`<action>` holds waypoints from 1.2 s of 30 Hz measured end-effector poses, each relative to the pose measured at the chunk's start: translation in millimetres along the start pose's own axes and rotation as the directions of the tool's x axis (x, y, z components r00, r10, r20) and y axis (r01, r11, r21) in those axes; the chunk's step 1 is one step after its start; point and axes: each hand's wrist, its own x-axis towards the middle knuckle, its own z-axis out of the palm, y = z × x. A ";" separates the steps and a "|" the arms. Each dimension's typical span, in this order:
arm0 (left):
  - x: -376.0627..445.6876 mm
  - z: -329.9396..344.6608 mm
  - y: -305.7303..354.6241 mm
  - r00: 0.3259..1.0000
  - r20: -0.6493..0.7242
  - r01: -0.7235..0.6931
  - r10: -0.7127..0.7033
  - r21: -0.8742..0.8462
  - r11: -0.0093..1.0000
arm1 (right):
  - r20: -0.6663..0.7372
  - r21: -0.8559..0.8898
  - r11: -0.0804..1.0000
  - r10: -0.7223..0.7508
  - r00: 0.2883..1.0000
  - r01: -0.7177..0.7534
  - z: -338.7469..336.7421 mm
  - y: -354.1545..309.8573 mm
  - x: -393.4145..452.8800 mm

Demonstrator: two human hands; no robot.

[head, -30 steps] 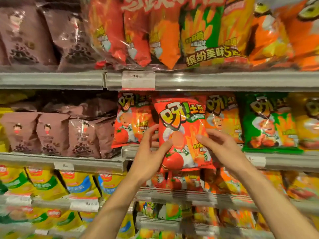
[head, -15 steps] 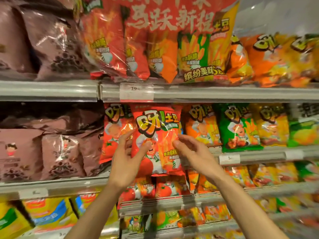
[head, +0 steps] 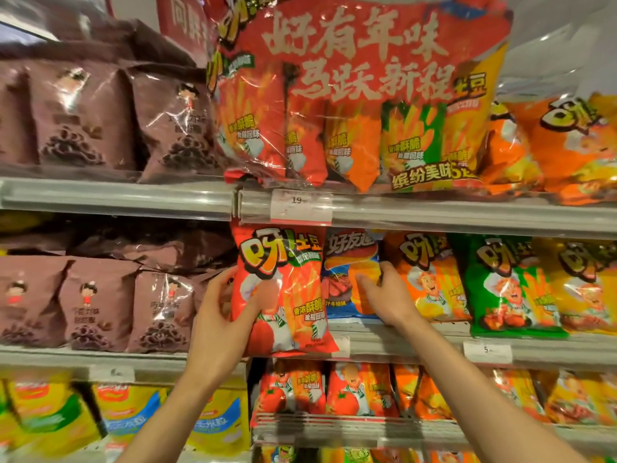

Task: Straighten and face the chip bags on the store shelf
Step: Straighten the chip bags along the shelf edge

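A red chip bag [head: 283,289] stands upright at the left end of the middle shelf [head: 417,345], its bottom hanging over the shelf's front edge. My left hand [head: 222,315] grips its left side, thumb across the front. Just right of it stands a blue chip bag [head: 347,262], set further back. My right hand [head: 384,295] holds that blue bag, fingers curled round its right edge. An orange bag [head: 430,279], a green bag [head: 507,285] and a yellow bag [head: 587,289] follow in the row to the right.
Brown snack bags [head: 100,305] fill the shelf section to the left. Above, a large red multipack [head: 350,105] overhangs the upper shelf rail [head: 434,212] with its price tag [head: 300,205]. Below are more red and orange bags [head: 334,389] and yellow bags [head: 133,409].
The view has tilted up and moved closer. My left hand still holds the red bag, now set in the row. My right hand left it and took hold of the blue bag beside it.
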 end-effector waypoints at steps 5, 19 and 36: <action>-0.8 -6.0 -3.5 1.000 -0.023 0.007 -0.007 -0.022 1.000 | -0.044 0.047 0.993 -0.108 0.993 0.110 -7.9 -18.5 6.5; -4.8 -1.6 -8.7 1.000 -0.006 0.021 -0.021 -0.016 1.000 | -0.128 -0.071 0.990 -0.132 0.983 0.124 -55.7 -22.3 4.7; 23.1 118.5 12.1 0.996 0.085 -0.045 0.031 0.161 0.986 | -0.270 0.117 0.992 -0.011 0.963 0.044 -159.0 65.8 -58.7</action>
